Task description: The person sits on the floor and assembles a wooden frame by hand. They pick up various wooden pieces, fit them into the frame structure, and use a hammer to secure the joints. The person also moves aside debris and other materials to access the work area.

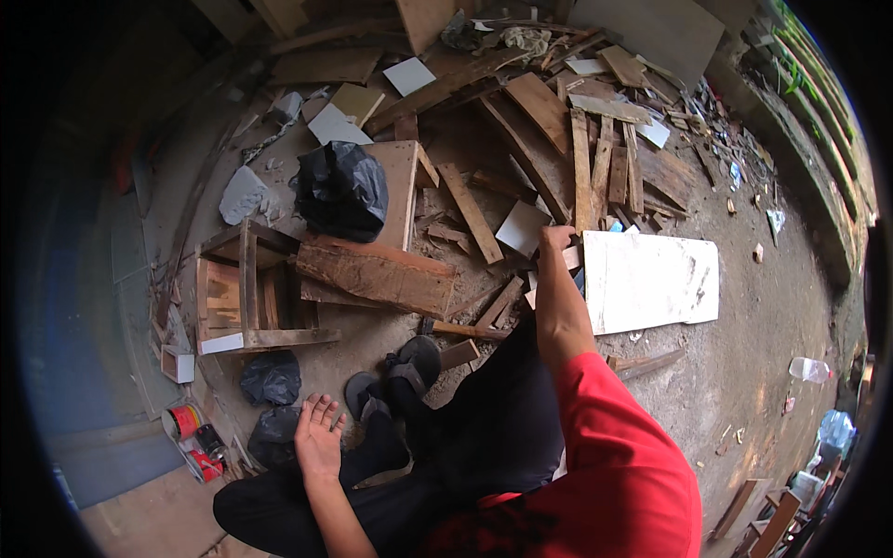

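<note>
My left hand [319, 435] is above my left leg, palm turned up and fingers apart, holding nothing. Stretched out ahead, my right hand [557, 239] has its fingers curled closed beside the far left corner of a white board [651, 279]. What is in its grip is hidden by the hand. A small square white-faced piece [523, 229] lies just left of that hand, and long wooden strips [582, 167] lie beyond it. A rough brown wood slab [377, 274] rests between a wooden stool-like frame [249, 288] and my feet.
Black plastic bags [342, 191] sit on a wooden panel and near my feet. Planks and scraps [470, 212] cover the ground ahead. Red cans [186, 421] stand in a container at left. A clear bottle [809, 370] lies at right, before a low concrete wall [791, 158].
</note>
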Available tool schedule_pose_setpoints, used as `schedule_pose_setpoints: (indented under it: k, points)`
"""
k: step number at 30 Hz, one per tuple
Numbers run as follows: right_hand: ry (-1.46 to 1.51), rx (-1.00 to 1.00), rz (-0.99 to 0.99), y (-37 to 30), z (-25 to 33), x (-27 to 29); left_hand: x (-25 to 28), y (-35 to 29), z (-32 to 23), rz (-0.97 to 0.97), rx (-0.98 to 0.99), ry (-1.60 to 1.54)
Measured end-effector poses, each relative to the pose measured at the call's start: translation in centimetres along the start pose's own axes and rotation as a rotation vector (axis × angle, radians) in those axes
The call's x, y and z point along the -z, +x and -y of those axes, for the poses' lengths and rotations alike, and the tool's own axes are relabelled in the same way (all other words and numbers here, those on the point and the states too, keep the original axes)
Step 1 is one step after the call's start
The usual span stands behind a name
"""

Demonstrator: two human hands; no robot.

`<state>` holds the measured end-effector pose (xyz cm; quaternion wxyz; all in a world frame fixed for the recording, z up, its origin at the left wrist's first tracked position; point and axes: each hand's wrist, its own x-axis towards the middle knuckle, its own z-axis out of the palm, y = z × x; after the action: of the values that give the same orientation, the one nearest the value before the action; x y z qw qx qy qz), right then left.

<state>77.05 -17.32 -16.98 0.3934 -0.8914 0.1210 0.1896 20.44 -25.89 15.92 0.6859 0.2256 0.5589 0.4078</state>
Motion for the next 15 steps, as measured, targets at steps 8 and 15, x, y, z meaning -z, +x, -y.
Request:
schedule_pose_setpoints:
  k: [8,15]
  points:
    - [-0.309,0.200,0.098,2.9,0.1,4.1,0.4,0.2,1.2,0.044,0.035,-0.123]
    - [-0.331,0.182,0.117,1.4,-0.7,2.2,-0.1,-0.6,0.2,0.057,0.013,-0.057]
